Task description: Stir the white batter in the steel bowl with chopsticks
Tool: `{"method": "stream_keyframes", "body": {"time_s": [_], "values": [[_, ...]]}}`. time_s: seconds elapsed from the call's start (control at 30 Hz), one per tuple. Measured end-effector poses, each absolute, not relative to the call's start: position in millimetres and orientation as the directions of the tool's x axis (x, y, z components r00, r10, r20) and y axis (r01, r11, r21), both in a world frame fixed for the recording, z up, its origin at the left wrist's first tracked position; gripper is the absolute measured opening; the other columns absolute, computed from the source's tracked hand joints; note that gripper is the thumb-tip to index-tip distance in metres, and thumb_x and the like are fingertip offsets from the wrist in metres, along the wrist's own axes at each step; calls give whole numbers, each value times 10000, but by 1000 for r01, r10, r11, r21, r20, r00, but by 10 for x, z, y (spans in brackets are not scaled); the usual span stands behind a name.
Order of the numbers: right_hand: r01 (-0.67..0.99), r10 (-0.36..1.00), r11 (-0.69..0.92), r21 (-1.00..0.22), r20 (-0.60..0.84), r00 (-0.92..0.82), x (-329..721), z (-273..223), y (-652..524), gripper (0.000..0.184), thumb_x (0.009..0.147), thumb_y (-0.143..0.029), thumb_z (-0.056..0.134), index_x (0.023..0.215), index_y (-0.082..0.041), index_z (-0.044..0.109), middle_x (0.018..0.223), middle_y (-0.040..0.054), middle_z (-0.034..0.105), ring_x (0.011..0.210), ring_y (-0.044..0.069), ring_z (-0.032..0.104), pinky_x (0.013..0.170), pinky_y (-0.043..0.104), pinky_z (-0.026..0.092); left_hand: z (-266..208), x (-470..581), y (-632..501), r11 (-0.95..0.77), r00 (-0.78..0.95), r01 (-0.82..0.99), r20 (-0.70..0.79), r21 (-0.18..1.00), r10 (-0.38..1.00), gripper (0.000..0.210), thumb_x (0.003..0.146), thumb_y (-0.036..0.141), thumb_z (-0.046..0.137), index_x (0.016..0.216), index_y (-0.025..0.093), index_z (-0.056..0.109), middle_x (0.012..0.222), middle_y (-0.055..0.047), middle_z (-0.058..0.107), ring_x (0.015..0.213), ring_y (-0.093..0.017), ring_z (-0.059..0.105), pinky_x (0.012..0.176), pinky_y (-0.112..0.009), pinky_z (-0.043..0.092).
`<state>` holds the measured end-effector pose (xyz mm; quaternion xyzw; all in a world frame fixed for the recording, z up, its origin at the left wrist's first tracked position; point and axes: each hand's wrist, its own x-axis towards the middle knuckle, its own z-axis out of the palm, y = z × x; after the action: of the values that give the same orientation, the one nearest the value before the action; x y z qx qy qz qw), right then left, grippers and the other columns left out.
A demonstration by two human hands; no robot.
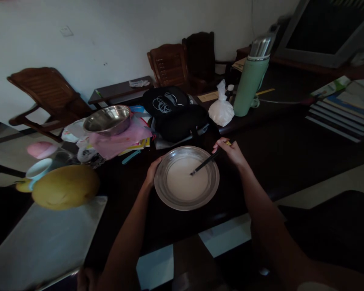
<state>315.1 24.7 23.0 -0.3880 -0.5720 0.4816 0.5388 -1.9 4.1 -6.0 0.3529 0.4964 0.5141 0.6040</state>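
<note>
A shallow metal bowl sits on the dark table in front of me, with milky white liquid in it. My left hand grips the bowl's left rim, its fingers partly hidden behind the edge. In my right hand, above the right rim, is a thin black stick-like tool, perhaps a brush. It slants down to the left, and its pale-banded tip rests in the liquid. A small yellow piece shows by the right fingers; I cannot tell whether it belongs to the tool.
Behind the bowl lies an open black case. A tied bag of white powder and a green thermos stand back right. Stacked books lie right. Leftward are another metal bowl, a large yellow fruit and a metal tray.
</note>
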Motion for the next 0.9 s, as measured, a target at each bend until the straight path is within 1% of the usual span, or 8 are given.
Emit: {"method": "stream_keyframes", "body": {"time_s": [0.17,0.27,0.37,0.53,0.63,0.73,0.8,0.9], "values": [[-56,929,228,-972,235,-285,3097,231,228,394,792,-585,666,747,-198,722,671,27,727,672,171,685,725,306,525,-88,-36,39,226,-9,-279,-238,933,971,396,654,432,745,962,182,768,908,-28,769,1026,-263,672,970,-336,462],[-50,940,272,-961,276,-198,3115,232,237,375,801,-569,667,745,-202,719,680,23,726,696,170,688,732,300,520,-96,-39,39,221,-17,-281,-235,934,972,421,651,436,744,978,172,764,942,-41,769,1045,-272,662,977,-344,455],[-57,958,258,-965,263,-118,3157,231,246,356,822,-544,657,723,-205,705,627,9,706,633,156,667,697,289,513,-94,-41,40,224,-26,-265,-240,938,971,415,671,438,725,979,163,758,955,-53,769,1066,-285,651,979,-355,451],[-34,930,240,-970,240,-278,3108,242,235,402,795,-590,659,717,-199,707,658,25,717,675,170,681,720,303,524,-68,-27,34,243,-18,-271,-257,931,966,414,650,439,731,960,165,758,913,-42,771,1019,-282,667,946,-351,470],[-18,943,288,-957,287,-169,3120,239,248,379,800,-571,664,708,-206,702,697,25,725,717,169,684,753,301,519,-47,-15,22,245,-14,-287,-260,926,966,424,650,434,732,978,167,758,920,-38,771,1006,-276,671,946,-351,473],[-41,964,256,-966,258,-62,3155,228,253,359,817,-549,657,702,-210,689,623,8,702,627,155,657,708,296,516,-42,-17,19,248,-16,-283,-263,927,965,420,653,427,733,977,162,756,957,-54,768,1060,-289,656,966,-359,464],[-45,965,222,-974,227,-134,3146,229,242,376,812,-563,654,701,-206,691,595,10,695,594,156,650,686,298,518,-49,-25,24,250,-17,-277,-265,928,964,416,652,427,732,970,160,756,969,-63,767,1090,-299,645,971,-367,463],[-35,933,229,-973,230,-277,3102,241,226,406,797,-594,654,721,-199,709,650,27,721,662,171,680,719,306,527,-64,-32,30,240,-19,-263,-254,934,967,429,654,438,727,981,162,756,957,-60,767,1079,-293,649,975,-369,464]]}}
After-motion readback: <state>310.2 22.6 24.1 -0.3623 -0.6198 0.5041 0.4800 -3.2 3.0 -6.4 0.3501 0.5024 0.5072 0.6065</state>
